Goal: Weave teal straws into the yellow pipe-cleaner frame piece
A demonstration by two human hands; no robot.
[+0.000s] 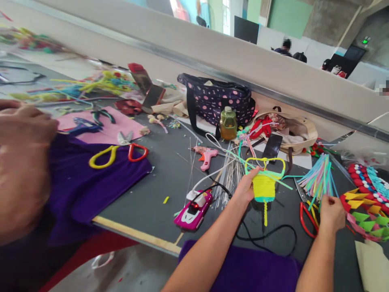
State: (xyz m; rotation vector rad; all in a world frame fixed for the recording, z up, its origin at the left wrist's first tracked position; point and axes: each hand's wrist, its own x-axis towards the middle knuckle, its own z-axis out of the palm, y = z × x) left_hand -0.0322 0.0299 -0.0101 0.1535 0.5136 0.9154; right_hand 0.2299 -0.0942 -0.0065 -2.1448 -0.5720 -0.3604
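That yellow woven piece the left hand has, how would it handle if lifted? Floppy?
The yellow woven piece probably keeps its shape: the wrapped body looks tight. Its loose strands stick out and would likely flex. It seems light, since the left hand props it upright by one edge.

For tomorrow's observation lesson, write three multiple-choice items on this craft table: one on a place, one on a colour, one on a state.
1. Where does the pink glue gun lie?
A. on the dark table
B. inside the polka-dot bag
C. on the purple cloth

2. What colour is the woven piece in the left hand?
A. red
B. mainly yellow
C. black

3. What is the right hand doing?
A. lying flat and empty
B. gripping scissors
C. pinching the pastel strips at their lower ends

Answers:
1 A, it rests on bare tabletop beside the thin wires.
2 B, yellow body with a teal band at its base.
3 C, its fingers close on the bundle's ends.
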